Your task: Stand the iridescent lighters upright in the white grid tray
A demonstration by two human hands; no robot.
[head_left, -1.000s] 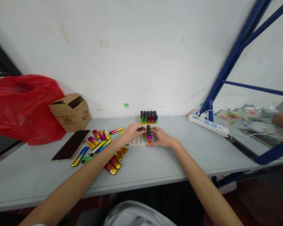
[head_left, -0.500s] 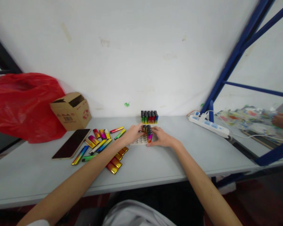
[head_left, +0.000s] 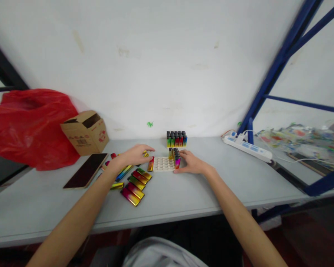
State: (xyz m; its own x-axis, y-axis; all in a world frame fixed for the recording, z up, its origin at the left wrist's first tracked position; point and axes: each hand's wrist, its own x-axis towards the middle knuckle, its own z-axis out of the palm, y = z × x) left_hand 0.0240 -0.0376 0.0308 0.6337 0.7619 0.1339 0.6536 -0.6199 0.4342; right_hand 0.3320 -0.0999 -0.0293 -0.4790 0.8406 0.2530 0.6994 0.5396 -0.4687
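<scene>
A white tray point(head_left: 163, 164) with round holes lies in front of me, and a few black-topped lighters point(head_left: 177, 161) stand upright at its right end. My right hand point(head_left: 191, 163) grips that end, thumb at the near corner and fingers beside the lighters. My left hand point(head_left: 135, 155) is left of the tray with fingers stretched apart, over loose shiny lighters. A red and gold lighter point(head_left: 150, 164) is tilted against the tray's left edge, close to the left fingertips. Several more lighters point(head_left: 132, 194) lie flat nearby; the left hand and forearm hide some.
Behind the tray stands a block of upright lighters point(head_left: 176, 139). To the left are a dark-screened tablet point(head_left: 86, 171), an open cardboard box point(head_left: 86, 135) and a red plastic bag point(head_left: 36, 129). A white power strip point(head_left: 247, 149) lies right, near a blue frame point(head_left: 278, 70).
My left hand has moved left, away from the tray's lighters to the loose ones. The right hand has stayed at the tray. Another person's hand at far right has left the view.
</scene>
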